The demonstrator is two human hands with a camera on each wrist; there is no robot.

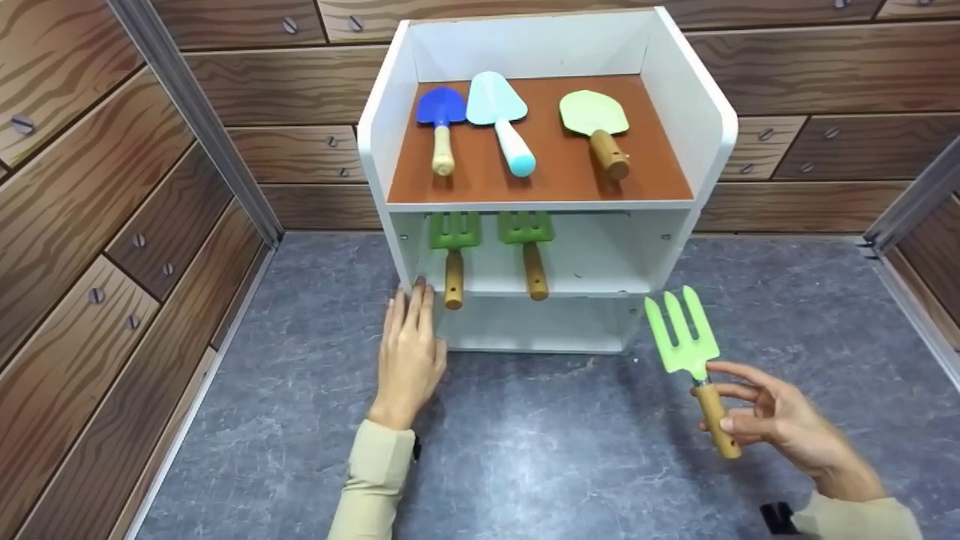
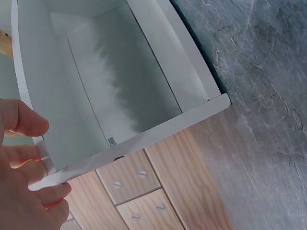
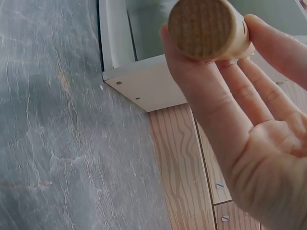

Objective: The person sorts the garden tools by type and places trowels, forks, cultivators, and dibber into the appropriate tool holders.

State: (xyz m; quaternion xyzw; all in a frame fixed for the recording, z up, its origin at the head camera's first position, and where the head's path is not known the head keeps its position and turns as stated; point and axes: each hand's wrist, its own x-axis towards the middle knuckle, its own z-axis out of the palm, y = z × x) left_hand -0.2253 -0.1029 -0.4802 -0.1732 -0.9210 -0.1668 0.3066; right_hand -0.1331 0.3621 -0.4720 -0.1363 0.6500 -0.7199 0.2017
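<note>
My right hand (image 1: 799, 424) pinches the wooden handle of a light green garden hand fork (image 1: 684, 341) between thumb and fingers. Its three tines point up toward the right front of a small white shelf unit (image 1: 701, 135). In the right wrist view the round butt of the handle (image 3: 204, 31) faces the camera. My left hand (image 1: 409, 352) is at the unit's left front edge, fingers mostly extended against the side panel. The left wrist view shows its fingertips (image 2: 57, 191) at that white panel's edge. Two darker green forks (image 1: 454, 232) (image 1: 525, 229) lie on the middle shelf, handles jutting out forward.
On the brown top shelf (image 1: 540, 184) lie a blue trowel (image 1: 441, 106), a pale turquoise trowel (image 1: 495, 99) and a light green trowel (image 1: 592, 114). Below is a bottom compartment (image 1: 532, 324). Grey marbled flooring (image 1: 540, 450) surrounds the unit; wood-patterned walls (image 1: 300, 90) stand behind and beside it.
</note>
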